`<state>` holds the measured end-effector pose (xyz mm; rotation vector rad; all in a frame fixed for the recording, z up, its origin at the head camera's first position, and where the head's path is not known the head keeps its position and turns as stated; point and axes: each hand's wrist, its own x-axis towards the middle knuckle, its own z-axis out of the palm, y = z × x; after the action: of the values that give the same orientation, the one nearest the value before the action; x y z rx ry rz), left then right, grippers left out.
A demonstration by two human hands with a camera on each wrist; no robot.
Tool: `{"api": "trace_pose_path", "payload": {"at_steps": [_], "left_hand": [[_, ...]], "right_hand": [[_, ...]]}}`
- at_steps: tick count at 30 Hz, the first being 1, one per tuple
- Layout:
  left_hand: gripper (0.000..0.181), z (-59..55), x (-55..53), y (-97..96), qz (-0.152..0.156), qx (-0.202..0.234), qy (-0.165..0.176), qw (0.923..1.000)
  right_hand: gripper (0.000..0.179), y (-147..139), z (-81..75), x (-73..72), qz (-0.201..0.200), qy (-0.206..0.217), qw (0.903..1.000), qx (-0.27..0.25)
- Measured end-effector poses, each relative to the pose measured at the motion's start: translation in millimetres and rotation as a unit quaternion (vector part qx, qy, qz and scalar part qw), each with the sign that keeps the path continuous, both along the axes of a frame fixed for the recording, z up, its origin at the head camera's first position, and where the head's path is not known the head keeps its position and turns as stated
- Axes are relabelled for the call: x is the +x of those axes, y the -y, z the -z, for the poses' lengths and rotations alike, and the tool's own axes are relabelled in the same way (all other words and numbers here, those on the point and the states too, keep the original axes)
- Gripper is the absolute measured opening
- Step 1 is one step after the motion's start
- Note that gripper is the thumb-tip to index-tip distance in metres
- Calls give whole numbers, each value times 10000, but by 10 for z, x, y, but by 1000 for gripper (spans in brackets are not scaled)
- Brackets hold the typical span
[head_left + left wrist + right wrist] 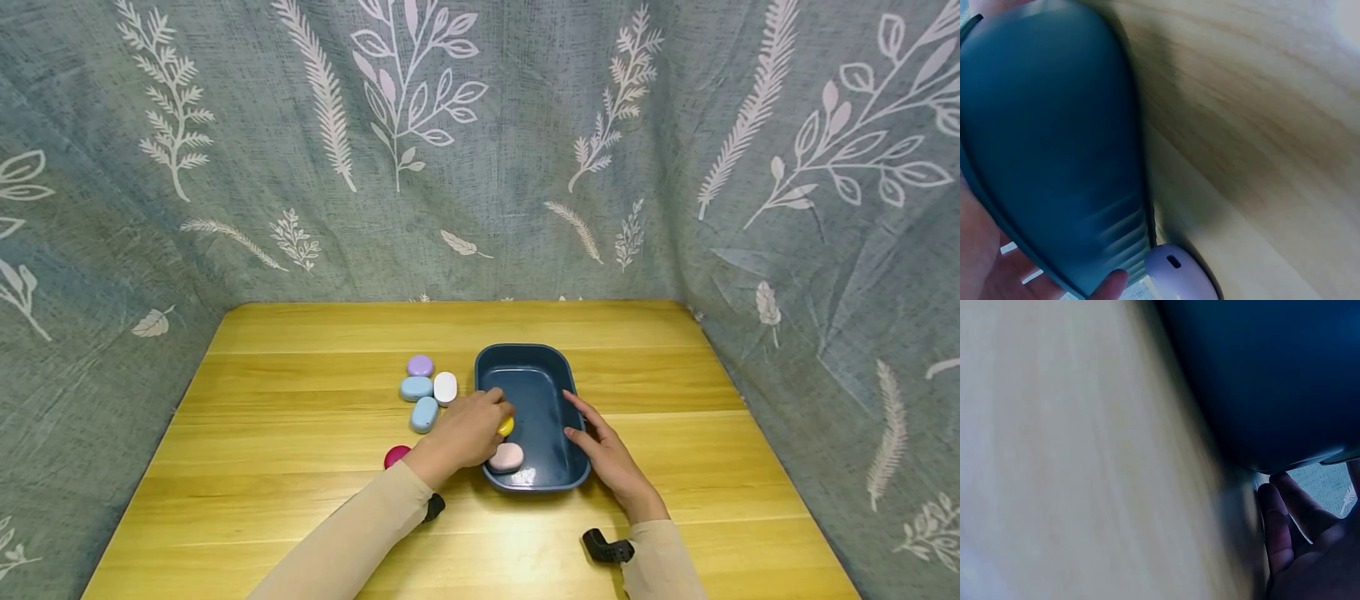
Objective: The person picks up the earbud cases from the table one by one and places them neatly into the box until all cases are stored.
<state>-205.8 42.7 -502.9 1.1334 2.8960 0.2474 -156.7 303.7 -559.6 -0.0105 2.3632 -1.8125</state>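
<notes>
Yellow piece pinched over the tray's left side while the other hand minds the rim

The yellow piece sits inside the outline of the dark blue tray, toward its nine o'clock wall, half covered by fingers; whether it touches the tray floor cannot be told. The left grip, a bare hand, is clamped on it with curled fingers. The right grip has its thumb and fingers apart and fairly straight, touching the tray rim at three o'clock.

A pale pink piece lies in the tray at seven o'clock. Out on the wooden bench, judged from the tray's middle, a purple piece lies at ten o'clock, with a white piece and two light blue pieces grouped around nine. Nearer eight, a crimson piece is partly hidden by the left arm.

The yellow piece looks smooth and rounded, so it is probably light, stiff and a little slippery, hardly fragile. It is best taken across its sides, thumb opposite the fingertips, since a pinch on the curved edge could let it skid. The tray seems stiff and light enough to slide; a steady touch on its rim suits it
</notes>
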Motion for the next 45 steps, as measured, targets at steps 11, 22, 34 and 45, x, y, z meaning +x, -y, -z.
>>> {"api": "trace_pose_path", "payload": {"at_steps": [11,22,34,45], "left_hand": [[28,-22,-10,-47,23,-305,-52,9995],[27,-40,8,-66,80,-323,-34,9994],[27,-17,0,-61,113,-193,192,9996],[36,8,-12,-67,112,-175,274,9994]], "right_hand": [[56,34,-96,20,-24,74,10000,-62],[53,0,32,4,7,9,10000,83],[55,20,18,4,67,124,9998,121],[53,22,26,-1,80,145,9998,111]]}}
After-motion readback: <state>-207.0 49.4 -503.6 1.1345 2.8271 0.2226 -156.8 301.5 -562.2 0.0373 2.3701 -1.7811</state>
